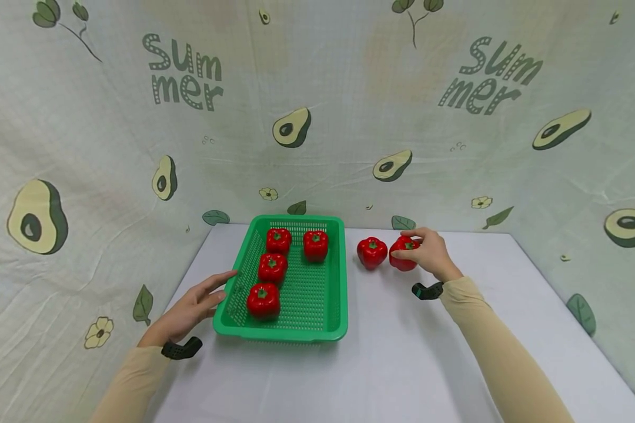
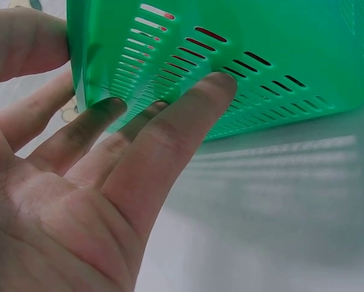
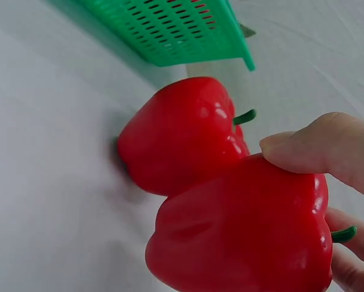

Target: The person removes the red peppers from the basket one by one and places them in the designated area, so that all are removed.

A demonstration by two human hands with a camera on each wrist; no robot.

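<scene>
My right hand [image 1: 430,254] grips a red bell pepper [image 3: 243,225] with a green stem, thumb on one side and fingers on the other, toward the stem end. Just to its left stands another red bell pepper [image 1: 372,253], overlapped by the held one in the right wrist view. At the left, my left hand [image 1: 191,306] rests against the side of a green plastic basket [image 1: 338,282]. In the left wrist view its extended fingers [image 2: 176,137] touch the slotted outer wall, while the thumb [image 2: 30,42] reaches the rim. Several red bell peppers [image 1: 263,301] sit inside the basket.
The basket stands on a white table [image 1: 402,364], toward its left side. A pale cloth [image 1: 338,82] printed with avocados and lettering hangs behind the table and along both sides. Each wrist wears a black band [image 1: 427,291].
</scene>
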